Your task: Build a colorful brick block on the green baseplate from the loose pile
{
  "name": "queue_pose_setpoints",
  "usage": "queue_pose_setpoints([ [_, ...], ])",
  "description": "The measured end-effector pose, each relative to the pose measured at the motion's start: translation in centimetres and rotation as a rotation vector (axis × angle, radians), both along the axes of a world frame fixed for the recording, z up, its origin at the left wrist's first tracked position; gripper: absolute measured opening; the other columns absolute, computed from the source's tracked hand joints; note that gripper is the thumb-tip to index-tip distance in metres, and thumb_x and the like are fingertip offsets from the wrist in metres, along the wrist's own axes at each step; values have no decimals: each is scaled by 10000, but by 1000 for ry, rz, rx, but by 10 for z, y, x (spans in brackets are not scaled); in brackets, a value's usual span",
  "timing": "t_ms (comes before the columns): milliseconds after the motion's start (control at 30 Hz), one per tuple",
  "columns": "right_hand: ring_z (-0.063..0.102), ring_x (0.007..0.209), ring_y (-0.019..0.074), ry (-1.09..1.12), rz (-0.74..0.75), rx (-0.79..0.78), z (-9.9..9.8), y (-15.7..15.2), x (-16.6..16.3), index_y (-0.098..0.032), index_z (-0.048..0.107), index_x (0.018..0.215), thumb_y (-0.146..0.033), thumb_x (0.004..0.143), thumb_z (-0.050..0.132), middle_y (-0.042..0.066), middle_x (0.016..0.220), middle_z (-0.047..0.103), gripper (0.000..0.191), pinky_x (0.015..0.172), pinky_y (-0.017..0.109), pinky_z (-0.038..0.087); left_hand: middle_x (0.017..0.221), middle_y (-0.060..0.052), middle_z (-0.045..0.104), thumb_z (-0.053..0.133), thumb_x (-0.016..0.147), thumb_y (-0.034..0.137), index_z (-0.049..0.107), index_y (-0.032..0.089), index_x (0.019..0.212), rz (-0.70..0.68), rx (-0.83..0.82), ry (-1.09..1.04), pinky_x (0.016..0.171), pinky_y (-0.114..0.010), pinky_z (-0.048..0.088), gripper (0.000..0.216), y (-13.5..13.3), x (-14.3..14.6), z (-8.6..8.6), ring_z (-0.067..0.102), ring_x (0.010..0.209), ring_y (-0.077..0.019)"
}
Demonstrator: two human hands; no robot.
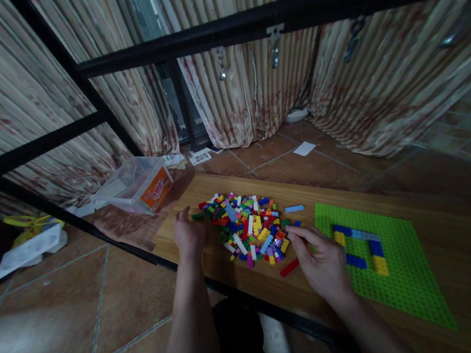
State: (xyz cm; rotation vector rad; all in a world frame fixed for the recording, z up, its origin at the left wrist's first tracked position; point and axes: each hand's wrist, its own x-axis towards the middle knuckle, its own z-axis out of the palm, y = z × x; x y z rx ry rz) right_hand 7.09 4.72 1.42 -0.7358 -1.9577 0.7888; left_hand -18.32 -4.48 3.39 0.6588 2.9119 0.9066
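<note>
Brick pile (249, 226) lay between left hand (188, 233) and right hand (324, 257), long axis slanting across. Both curled loosely (couldn't tell if either pinched a brick); right was nearer the green baseplate (410, 280).

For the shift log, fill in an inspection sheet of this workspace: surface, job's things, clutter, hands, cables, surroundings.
Surface: wooden table.
Job's things: loose brick pile; green baseplate bearing blue and yellow bricks.
Clutter: red brick and light-blue brick apart from the pile; paper on tiled floor; bin.
Hands: left hand at the pile's left edge; right hand between pile and baseplate; cannot tell whether either grips anything.
Cables: nothing seen.
Surroundings: curtains, black frame.
</note>
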Motion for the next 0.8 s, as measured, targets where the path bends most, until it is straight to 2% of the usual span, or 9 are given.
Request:
queue_pose_setpoints([
  [167,684,840,168,-1,6,9,0,2,0,-239,701,985,-256,917,530,32,924,725,185,713,278,538,1194,-150,651,513,749,128,700,169,1069,-92,-72,-4,885,-359,466,372,2,-8,-6,605,1104,-304],
  [300,679,831,166,9,-1,-13,3,1,0,-237,698,989,-244,918,522,34,916,723,191,733,287,537,1018,-152,710,509,804,231,703,144,1020,-83,-70,-32,812,-353,481,304,-5,1,5,644,995,-299],
  [333,678,836,168,13,-1,-19,5,-1,1,-237,697,987,-237,919,515,36,916,723,195,741,291,537,976,-137,719,521,805,265,702,147,1012,-90,-9,-56,784,-335,485,300,-5,8,9,655,951,-284],
  [400,674,835,165,16,13,-30,10,-5,2,-242,693,992,-223,921,501,37,915,718,206,754,295,538,951,-103,722,543,799,321,691,154,1021,-180,157,-101,755,-306,490,314,1,28,16,661,901,-251],
  [467,667,863,161,34,34,-26,15,-9,4,-246,676,1042,-220,925,490,39,942,708,221,782,294,537,925,-72,721,579,778,354,679,155,1016,-392,320,-265,728,-279,498,325,13,59,21,660,844,-215],
  [533,657,885,161,38,40,-31,20,-11,10,-249,630,1150,-232,915,509,45,978,688,265,804,300,537,880,-56,718,587,768,339,672,146,989,-610,406,-499,683,-259,502,305,29,95,25,651,789,-189],
  [600,648,880,165,8,17,-47,24,-9,20,-251,575,1237,-239,892,545,52,1016,667,347,809,314,538,851,-46,714,599,756,317,679,146,944,-728,447,-655,704,-248,505,266,43,128,25,646,788,-173],
  [700,633,844,174,-82,-14,-63,28,0,42,-244,593,1206,-231,862,594,50,995,659,344,785,329,533,795,-38,701,593,765,354,682,150,886,-727,424,-776,670,-244,498,253,57,163,21,630,737,-156],
  [800,628,858,190,-189,-1,-51,29,11,68,-233,632,1131,-238,853,625,46,963,664,279,780,344,525,769,-25,686,618,755,352,679,150,852,-751,433,-885,642,-238,488,232,65,181,16,612,689,-137],
])
